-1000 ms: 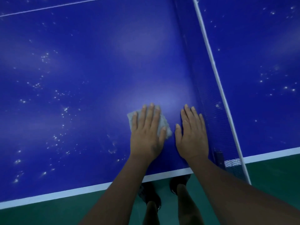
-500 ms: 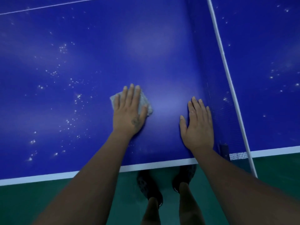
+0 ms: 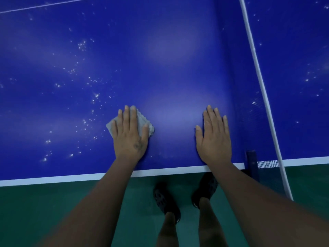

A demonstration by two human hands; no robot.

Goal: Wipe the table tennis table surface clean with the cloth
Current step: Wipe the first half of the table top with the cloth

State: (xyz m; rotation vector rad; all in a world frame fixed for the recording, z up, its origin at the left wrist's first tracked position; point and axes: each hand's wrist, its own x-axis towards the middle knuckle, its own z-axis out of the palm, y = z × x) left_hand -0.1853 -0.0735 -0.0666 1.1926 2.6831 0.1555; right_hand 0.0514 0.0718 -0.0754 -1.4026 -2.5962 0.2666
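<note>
Cloth under flat left hand, table

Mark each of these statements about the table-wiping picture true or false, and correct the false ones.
1. The left hand presses flat on the small grey cloth. True.
2. The right hand holds a second cloth. False: it rests bare on the blue table tennis table.
3. White specks lie left of the cloth. True.
4. The white-edged net runs left of both hands. False: it is to their right.
</note>
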